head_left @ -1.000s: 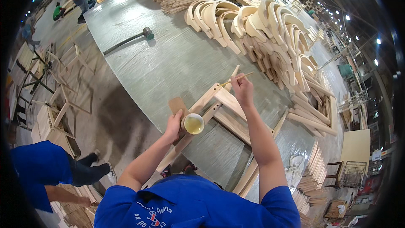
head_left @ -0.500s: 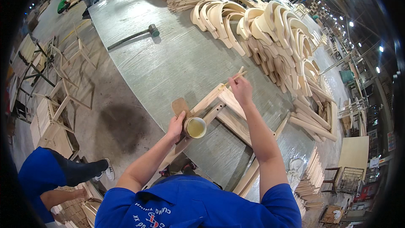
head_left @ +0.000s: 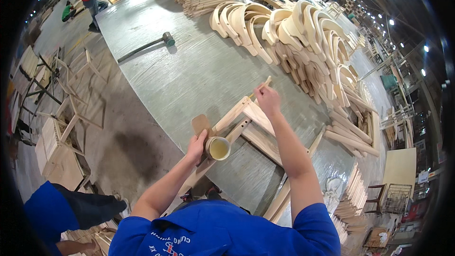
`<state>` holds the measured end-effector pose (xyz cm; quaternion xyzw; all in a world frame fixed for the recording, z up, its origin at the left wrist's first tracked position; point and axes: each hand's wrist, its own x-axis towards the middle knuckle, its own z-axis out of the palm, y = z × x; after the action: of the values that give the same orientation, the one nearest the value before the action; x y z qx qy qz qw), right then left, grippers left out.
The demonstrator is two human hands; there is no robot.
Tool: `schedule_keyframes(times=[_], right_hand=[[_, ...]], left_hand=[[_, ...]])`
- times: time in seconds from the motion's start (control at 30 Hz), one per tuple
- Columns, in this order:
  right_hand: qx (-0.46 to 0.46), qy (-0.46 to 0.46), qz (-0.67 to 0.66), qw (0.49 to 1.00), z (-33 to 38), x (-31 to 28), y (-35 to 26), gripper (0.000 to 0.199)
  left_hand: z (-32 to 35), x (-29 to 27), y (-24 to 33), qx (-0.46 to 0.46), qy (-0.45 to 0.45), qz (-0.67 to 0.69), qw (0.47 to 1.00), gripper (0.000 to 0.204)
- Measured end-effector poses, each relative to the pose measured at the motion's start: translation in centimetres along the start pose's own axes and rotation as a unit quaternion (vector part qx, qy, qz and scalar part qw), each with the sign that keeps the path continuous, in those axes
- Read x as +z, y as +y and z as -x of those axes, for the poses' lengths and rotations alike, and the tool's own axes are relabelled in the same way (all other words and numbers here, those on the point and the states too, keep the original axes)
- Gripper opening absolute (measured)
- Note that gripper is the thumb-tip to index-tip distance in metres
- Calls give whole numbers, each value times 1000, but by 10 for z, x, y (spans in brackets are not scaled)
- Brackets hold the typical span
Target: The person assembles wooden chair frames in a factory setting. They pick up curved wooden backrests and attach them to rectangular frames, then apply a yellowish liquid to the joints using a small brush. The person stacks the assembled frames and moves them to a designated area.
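My left hand is closed around a cup of pale yellow liquid and a flat brown wooden paddle beside it. Whether paddle and cup are joined, I cannot tell. A thin light stick is pinched in my right hand, its lower tip at the end of a pale wooden frame. That frame lies at the table's near edge, beneath my forearms. Dark round holes show in one of its rails near the cup.
A mallet lies on the grey table. Curved chair parts are heaped at the far right, with straight rods nearer. A co-worker in blue is at lower left. Chair frames stand on the floor at left.
My right hand has shifted slightly, and the stick has changed its angle at the frame's end. The cup stays in my left hand. The co-worker at lower left has moved a little.
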<state>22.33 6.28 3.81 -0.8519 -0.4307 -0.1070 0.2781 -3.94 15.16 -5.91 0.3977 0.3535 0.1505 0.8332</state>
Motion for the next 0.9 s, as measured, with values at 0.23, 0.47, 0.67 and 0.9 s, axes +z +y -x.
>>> schedule_keyframes(times=[0.23, 0.47, 0.67, 0.9], right_hand=[[16, -33, -51, 998, -6, -1, 2, 22], [-9, -48, -22, 999, -6, -20, -13, 20], [13, -87, -27, 996, 3, -14, -14, 21], [12, -106, -29, 994, -2, -13, -16, 21]], left_hand=[[3, 0, 3, 1, -1, 0, 1000, 36], [-1, -7, -1, 4, -1, 11, 1000, 36], [1, 2, 3, -16, 4, -7, 1000, 35], [-3, -21, 11, -102, -13, 227, 968, 42]])
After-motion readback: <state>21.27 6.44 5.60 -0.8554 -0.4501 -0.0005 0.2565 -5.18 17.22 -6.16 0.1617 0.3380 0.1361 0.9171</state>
